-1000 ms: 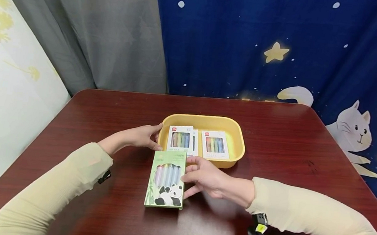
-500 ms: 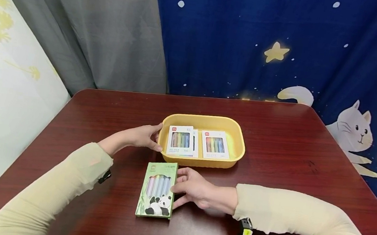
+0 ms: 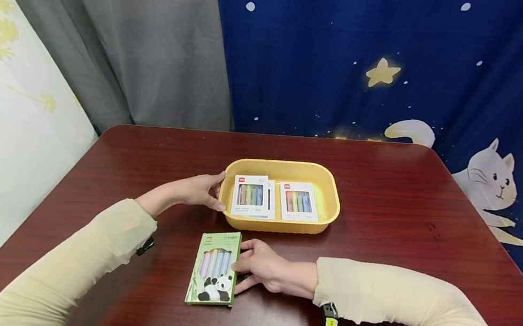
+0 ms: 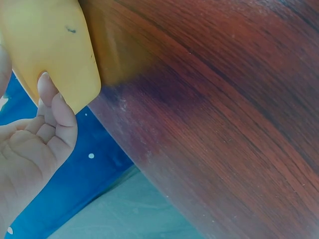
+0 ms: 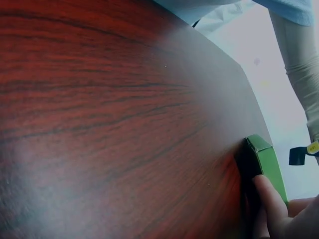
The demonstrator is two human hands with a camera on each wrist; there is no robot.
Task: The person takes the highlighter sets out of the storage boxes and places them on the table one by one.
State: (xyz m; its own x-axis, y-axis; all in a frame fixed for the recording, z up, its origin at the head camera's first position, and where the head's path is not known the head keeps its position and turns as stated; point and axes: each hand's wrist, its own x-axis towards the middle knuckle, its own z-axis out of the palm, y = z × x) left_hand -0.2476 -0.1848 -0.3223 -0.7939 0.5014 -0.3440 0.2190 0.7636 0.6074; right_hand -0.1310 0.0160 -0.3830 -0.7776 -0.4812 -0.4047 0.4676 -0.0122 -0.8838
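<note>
A yellow plastic basket (image 3: 327, 205) stands on the table, with white window boxes of coloured sticks (image 3: 250, 196) lying in it. My left hand (image 3: 200, 189) holds the basket's left end; the left wrist view shows its fingers (image 4: 48, 89) against the outer wall. In front of the basket is a green panda-printed box of marker-like pens (image 3: 214, 268). My right hand (image 3: 266, 267) grips it by its right side. In the right wrist view the green box (image 5: 270, 167) shows edge-on, close to the tabletop; whether it fully touches is unclear.
The dark red wooden table (image 3: 406, 212) extends to both sides of the basket. Behind it hang a grey curtain (image 3: 159, 38) and a blue star-patterned curtain (image 3: 312, 56). A white panel (image 3: 8, 129) borders the left side.
My right hand has brought the green box toward me and slightly left, off the basket's front edge, and lower. The left hand and the basket have stayed put.
</note>
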